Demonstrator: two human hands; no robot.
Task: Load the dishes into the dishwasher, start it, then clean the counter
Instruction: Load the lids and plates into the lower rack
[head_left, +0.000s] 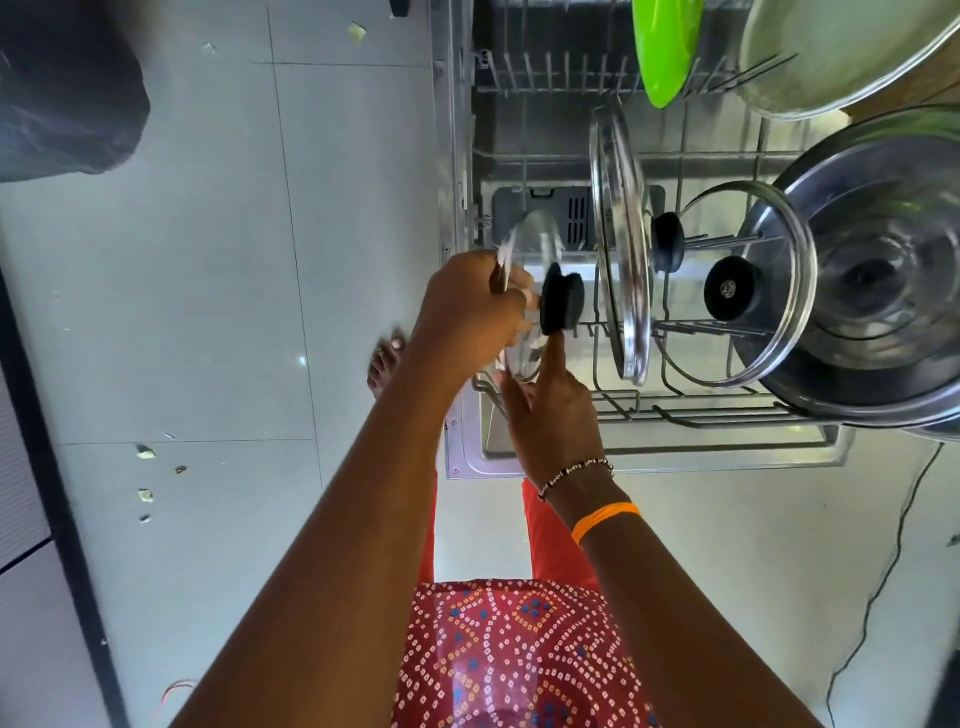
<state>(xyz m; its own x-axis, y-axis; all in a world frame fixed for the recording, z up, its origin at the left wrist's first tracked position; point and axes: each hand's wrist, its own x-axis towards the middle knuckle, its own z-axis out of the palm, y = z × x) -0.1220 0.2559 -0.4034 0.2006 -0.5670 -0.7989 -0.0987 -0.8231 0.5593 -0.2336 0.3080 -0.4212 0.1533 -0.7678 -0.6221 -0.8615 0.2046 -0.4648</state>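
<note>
clear, black-knobbed glass lid, seemingly upright, in left hand.

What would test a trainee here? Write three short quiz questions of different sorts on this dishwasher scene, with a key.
1. True or false: the small glass lid held over the lower rack already stands in the rack's prongs.
2. Which hand grips that lid's rim: A left hand, B right hand?
3. Fill in: the plate in the upper rack is coloured ____.

Key: 1 false, both hands hold it above the rack. 2 A; the right hand's finger touches below the black knob. 3 green.
</note>
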